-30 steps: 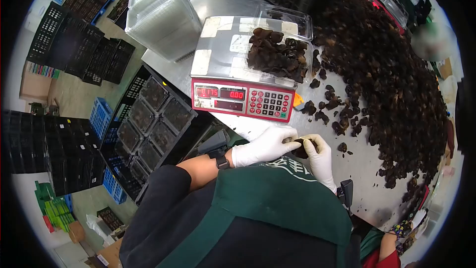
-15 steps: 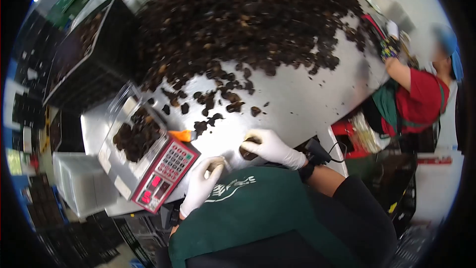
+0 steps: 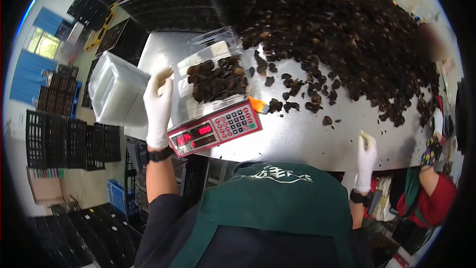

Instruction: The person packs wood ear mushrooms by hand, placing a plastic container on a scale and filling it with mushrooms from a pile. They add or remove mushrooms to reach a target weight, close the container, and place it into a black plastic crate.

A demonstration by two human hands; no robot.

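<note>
My left hand (image 3: 158, 106), in a white glove, is raised at the left edge of the scale (image 3: 218, 126). Its fingers curve with a gap to the thumb, and nothing shows in them. On the scale sits a clear plastic tub (image 3: 240, 100) of dark brown pieces (image 3: 218, 79) that look like wood ear mushrooms; its hinged lid (image 3: 210, 39) lies open behind. The scale's red digits are lit. Far to the right, my gloved right hand (image 3: 366, 161) is over the table's front edge, fingers up and slightly apart, with nothing visible in them.
A large pile of dark mushroom pieces (image 3: 337, 30) covers the back of the metal table (image 3: 307, 144). Stacked clear tubs (image 3: 116, 89) stand left of the scale, an orange-handled item (image 3: 258, 104) right of it. A black crate (image 3: 183, 7) stands behind; a co-worker in red (image 3: 436, 201) is at right.
My hands have moved apart: left to the scale's left side, right farther right. The dark piece in my right hand no longer shows there. My view has turned left.
</note>
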